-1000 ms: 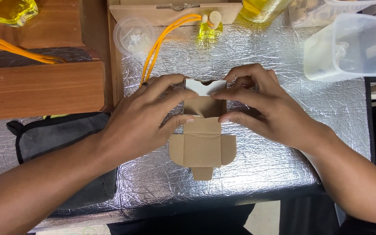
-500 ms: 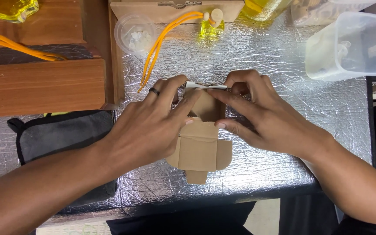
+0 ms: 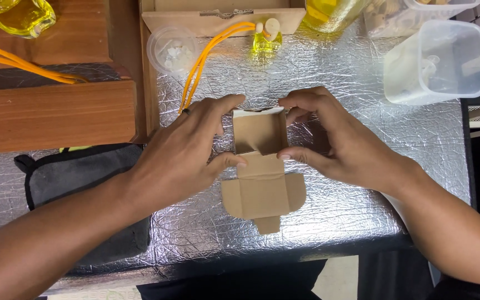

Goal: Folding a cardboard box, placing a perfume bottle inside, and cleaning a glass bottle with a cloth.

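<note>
Foil-covered table (image 3: 362,194): both hands (image 3: 329,141) clamp a small cardboard box (image 3: 259,133), lid flap open.

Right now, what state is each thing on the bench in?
Small cardboard box: open, lid flap folded out flat toward the person.
Left hand: fingers gripping the box's left side.
Right hand: fingers gripping its right side.
Small yellow bottle: upright, stopper on.
Clear square tub: uncovered.
Round clear cup: holds small white pieces.
Black pouch: lying flat.
</note>
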